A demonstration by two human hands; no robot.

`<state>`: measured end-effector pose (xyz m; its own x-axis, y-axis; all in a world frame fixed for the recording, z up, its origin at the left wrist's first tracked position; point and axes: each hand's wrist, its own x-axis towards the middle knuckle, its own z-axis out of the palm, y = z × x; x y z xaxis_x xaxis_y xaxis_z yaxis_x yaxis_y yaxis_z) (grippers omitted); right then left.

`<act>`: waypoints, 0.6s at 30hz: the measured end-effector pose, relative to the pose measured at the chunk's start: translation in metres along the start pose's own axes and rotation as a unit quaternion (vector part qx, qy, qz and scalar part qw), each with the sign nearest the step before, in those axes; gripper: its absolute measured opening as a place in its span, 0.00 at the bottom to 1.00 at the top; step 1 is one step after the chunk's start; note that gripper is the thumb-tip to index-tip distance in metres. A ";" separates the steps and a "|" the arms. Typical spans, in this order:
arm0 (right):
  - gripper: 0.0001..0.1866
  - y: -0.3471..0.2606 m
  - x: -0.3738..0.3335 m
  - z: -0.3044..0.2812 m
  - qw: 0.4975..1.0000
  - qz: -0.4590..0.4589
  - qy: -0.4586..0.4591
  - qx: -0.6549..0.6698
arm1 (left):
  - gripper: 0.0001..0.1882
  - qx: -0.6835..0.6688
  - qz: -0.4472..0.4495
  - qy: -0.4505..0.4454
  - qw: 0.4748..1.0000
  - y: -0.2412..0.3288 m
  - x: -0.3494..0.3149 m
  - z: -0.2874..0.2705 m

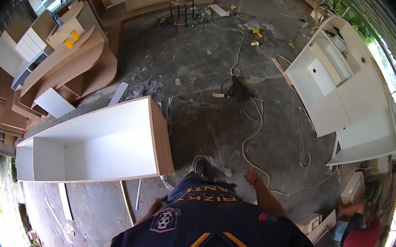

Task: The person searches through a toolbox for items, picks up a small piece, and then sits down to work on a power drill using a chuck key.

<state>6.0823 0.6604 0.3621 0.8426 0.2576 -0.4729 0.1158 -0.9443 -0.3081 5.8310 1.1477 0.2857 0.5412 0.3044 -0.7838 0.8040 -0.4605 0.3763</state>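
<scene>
I stand looking down at a grey, littered workshop floor [196, 138], my dark shirt [226, 218] filling the lower centre of the frame. My right hand [251, 176] is just right of centre, below the middle, its fingers loosely curled; I cannot tell whether they close on anything. A pale cable [243, 150] winds down the floor and passes just beside that hand. My left arm [149, 211] shows only as a sliver at the shirt's edge, lower centre, so I cannot tell how its grip stands. Near it, reaching into the lower left, is a long, white-lined cabinet box [113, 146], lying with its open side showing. Narrow strips [65, 201] lie below it. At upper centre a dark tool [238, 90] rests on the floor. Curved brown panels [75, 72] crowd the upper left; a pale cabinet [345, 95] leans at the upper right. A person in red [362, 237] bends down at lower right.
</scene>
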 end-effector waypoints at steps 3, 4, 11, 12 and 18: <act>0.08 -0.008 0.020 -0.022 0.974 -0.064 -0.214 -0.029 | 0.18 -0.249 0.078 0.076 0.962 0.138 0.070 -0.079; 0.09 0.009 0.020 -0.024 0.973 -0.088 -0.213 -0.007 | 0.18 -0.303 0.125 0.076 0.942 0.199 0.090 -0.105; 0.09 0.048 0.146 -0.035 0.947 0.018 -0.321 -0.004 | 0.18 0.117 0.334 0.175 0.919 0.374 0.247 -0.263; 0.09 0.036 0.191 -0.043 0.949 -0.001 -0.315 -0.010 | 0.18 0.304 0.322 0.218 0.870 0.351 0.269 -0.284; 0.10 0.025 0.400 -0.164 0.949 -0.046 -0.248 -0.188 | 0.12 0.493 0.170 -0.094 0.848 0.393 0.302 -0.305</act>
<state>6.5083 0.7065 0.3002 0.4802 0.3190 -0.8171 0.4346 -0.8957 -0.0943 6.3856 1.3126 0.3479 0.5778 -0.0809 -0.8121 -0.0367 -0.9966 0.0731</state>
